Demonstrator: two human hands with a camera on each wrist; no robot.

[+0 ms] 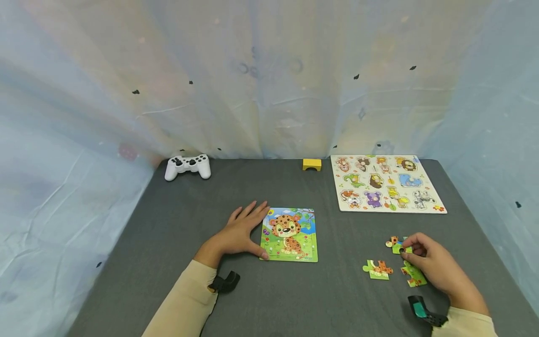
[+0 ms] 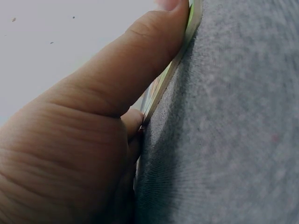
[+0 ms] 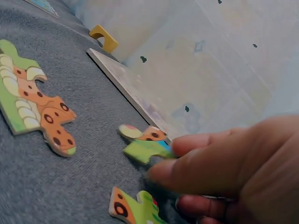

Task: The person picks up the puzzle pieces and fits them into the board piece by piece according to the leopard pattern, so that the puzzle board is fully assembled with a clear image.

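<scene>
A square leopard picture board lies on the dark cloth in the head view. My left hand rests along its left edge, fingers spread, thumb at the lower left corner. The left wrist view shows the thumb lying on the board's rim. At the right, my right hand pinches a jigsaw piece with orange, green and blue on it between thumb and fingertips, which hide part of it. Just below that hand lies a second jigsaw piece, partly covered. To its left is a third jigsaw piece, lying flat.
Behind the right hand lies a large animal puzzle board. A yellow arch block and a white game controller sit along the table's back edge. A pale patterned curtain rises behind and on both sides.
</scene>
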